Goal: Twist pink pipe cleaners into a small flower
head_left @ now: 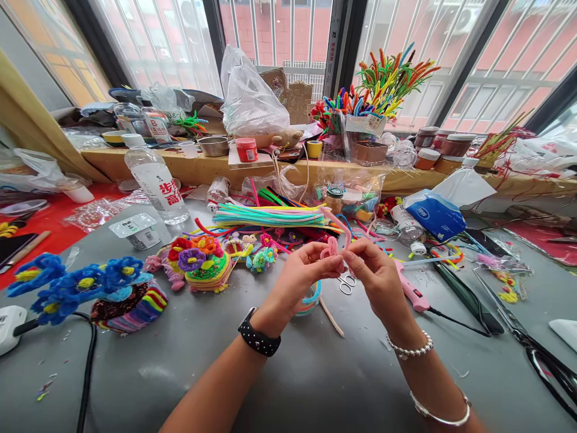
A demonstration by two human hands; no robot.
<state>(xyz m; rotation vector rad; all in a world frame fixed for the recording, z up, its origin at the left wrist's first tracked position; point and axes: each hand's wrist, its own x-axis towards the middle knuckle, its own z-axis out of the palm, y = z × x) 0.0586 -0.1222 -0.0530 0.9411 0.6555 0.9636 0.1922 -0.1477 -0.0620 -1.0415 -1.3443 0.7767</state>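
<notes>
A pink pipe cleaner, bent into small loops at one end, is held up between my two hands above the grey table. My left hand pinches the looped part. Close beside it, my right hand has its fingers closed on the same pipe cleaner, whose straight tail rises above the fingers. Under the hands, small scissors and a ring of pale blue pipe cleaner are partly hidden. A bundle of turquoise and pale pipe cleaners lies just behind.
To the left stand a blue-flowered pot, a colourful flower basket and a water bottle. At the right lie a pink glue gun, a tissue pack and large black scissors. A cluttered sill runs along the windows.
</notes>
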